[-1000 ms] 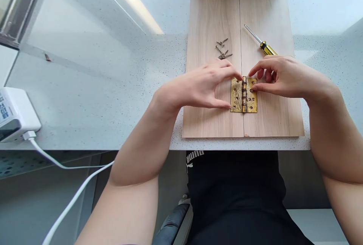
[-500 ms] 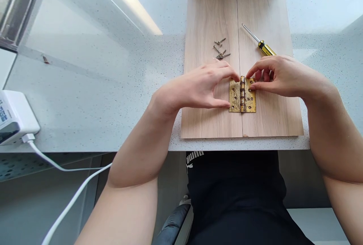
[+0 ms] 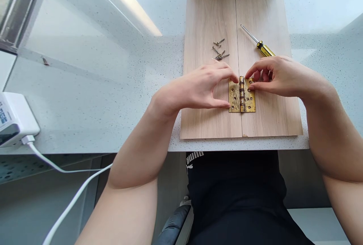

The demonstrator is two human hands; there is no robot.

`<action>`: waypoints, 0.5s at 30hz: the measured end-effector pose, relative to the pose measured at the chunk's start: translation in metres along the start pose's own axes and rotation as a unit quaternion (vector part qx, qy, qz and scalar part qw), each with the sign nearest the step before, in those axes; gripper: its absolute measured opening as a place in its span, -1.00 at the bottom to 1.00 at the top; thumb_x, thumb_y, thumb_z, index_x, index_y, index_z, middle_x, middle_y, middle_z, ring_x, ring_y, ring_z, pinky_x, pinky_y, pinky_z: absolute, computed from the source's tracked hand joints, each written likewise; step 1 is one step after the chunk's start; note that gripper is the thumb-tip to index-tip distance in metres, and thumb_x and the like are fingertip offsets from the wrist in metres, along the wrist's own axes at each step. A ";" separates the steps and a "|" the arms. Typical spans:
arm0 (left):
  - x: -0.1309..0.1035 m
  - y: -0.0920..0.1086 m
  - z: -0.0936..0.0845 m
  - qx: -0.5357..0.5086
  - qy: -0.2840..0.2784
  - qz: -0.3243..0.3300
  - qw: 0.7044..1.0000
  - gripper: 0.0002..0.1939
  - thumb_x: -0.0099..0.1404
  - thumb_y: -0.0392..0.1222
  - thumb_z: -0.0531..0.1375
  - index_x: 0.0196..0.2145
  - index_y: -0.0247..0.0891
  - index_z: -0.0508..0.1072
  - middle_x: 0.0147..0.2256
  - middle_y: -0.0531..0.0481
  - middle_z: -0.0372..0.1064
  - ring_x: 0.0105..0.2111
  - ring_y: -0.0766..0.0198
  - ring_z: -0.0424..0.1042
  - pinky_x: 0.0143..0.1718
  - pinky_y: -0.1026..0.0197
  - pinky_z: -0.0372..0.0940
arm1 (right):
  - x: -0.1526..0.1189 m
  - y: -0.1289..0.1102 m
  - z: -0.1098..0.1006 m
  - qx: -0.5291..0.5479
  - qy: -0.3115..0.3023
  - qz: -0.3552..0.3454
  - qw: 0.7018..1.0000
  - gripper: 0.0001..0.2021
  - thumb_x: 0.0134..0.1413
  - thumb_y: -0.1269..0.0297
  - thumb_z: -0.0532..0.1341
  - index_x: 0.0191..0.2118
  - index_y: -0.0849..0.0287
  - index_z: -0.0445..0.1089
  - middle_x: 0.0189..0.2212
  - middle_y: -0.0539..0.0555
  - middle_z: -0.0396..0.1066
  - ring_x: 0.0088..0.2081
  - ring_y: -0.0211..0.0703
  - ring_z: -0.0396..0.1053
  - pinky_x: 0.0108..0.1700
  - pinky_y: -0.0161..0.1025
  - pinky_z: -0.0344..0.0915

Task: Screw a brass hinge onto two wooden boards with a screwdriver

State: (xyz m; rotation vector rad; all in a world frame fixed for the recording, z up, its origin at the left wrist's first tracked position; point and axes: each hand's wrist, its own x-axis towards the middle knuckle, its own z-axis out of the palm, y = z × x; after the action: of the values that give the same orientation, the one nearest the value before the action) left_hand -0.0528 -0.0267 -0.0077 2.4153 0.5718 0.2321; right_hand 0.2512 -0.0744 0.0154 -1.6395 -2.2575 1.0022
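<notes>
A worn brass hinge lies spread flat across the seam between two light wooden boards. My left hand spans its left leaf, index fingertip at the top edge and thumb tip at the lower left corner. From the other side, my right hand has its thumb on the upper part of the right leaf and its index finger at the top edge by the knuckle. The right hand's other fingers are curled in. Several screws lie in a loose group just beyond my left hand.
A screwdriver with a yellow and black handle rests on the right board behind my right hand. Speckled white countertop surrounds the boards. A white box-shaped device with a white cable stands at the far left.
Both hands keep their places on the hinge. The whole view has shifted very slightly; nothing else visibly moves.
</notes>
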 end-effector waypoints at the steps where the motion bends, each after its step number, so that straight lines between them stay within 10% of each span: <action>1: 0.000 0.000 0.000 -0.001 0.000 -0.001 1.000 -0.47 0.44 0.10 0.55 0.26 -0.09 0.64 0.22 -0.16 0.63 0.28 -0.24 0.55 0.42 -0.21 0.40 | 0.000 0.000 0.000 0.000 0.000 0.002 1.000 -0.68 0.29 -0.21 0.47 -0.04 -0.18 0.74 -0.26 0.09 0.63 -0.20 0.15 0.56 -0.13 0.16 0.40; 15: -0.001 -0.001 -0.001 -0.002 0.000 0.011 1.000 -0.45 0.48 0.13 0.53 0.30 -0.11 0.64 0.22 -0.17 0.64 0.27 -0.22 0.57 0.42 -0.19 0.40 | -0.001 -0.001 0.000 -0.001 0.000 0.005 1.000 -0.66 0.29 -0.24 0.46 -0.02 -0.18 0.74 -0.26 0.09 0.62 -0.20 0.15 0.55 -0.14 0.17 0.41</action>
State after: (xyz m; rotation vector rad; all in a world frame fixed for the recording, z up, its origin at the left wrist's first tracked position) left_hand -0.0541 -0.0258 -0.0079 2.4194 0.5448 0.2410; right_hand 0.2510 -0.0750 0.0163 -1.6522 -2.2531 1.0042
